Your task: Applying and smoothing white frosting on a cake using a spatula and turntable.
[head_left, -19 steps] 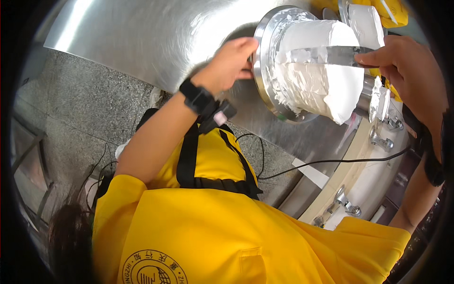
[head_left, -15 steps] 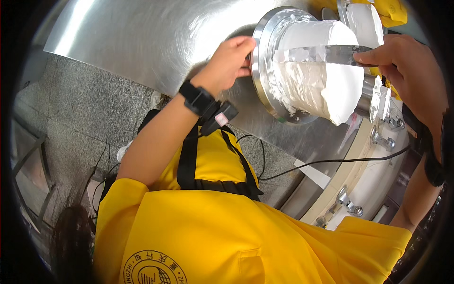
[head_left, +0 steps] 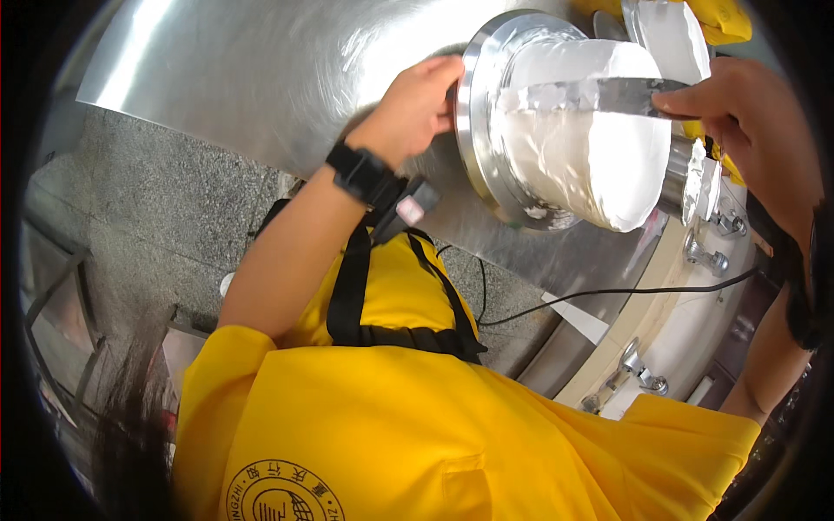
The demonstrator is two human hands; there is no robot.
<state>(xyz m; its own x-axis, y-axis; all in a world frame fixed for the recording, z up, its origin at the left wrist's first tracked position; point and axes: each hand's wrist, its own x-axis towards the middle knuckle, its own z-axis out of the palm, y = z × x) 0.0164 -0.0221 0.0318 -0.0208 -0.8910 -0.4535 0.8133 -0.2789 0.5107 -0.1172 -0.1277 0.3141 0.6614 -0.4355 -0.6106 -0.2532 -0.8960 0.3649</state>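
A tall cylinder covered in white cream, like a cake (head_left: pixel 630 165), stands on a shiny metal turntable (head_left: pixel 475 130). My left hand (head_left: pixel 408 108) is at the turntable's left rim, with its fingers curled and thumb against the edge. In my right hand (head_left: pixel 751 108) is a metal spatula (head_left: pixel 630 95), pinched near its handle end. Its long blade lies along the cream's side, smeared with white. The cream's side looks smooth, while its top edge is ragged. The spatula's handle is mostly hidden by my fingers.
The turntable rests on a steel table (head_left: pixel 261 95). Another cream-covered cylinder (head_left: pixel 669 39) stands behind, near a person's yellow sleeve (head_left: pixel 721 19). To the right are a sink with taps (head_left: pixel 638 369) and a black cable (head_left: pixel 608 293). Speckled floor tiles (head_left: pixel 165 165) show at left.
The cream's side has become smoother, with fewer clumps around its base, and the turntable appears to have turned. My left hand has shifted slightly up and left along the rim; the spatula stays against the side.
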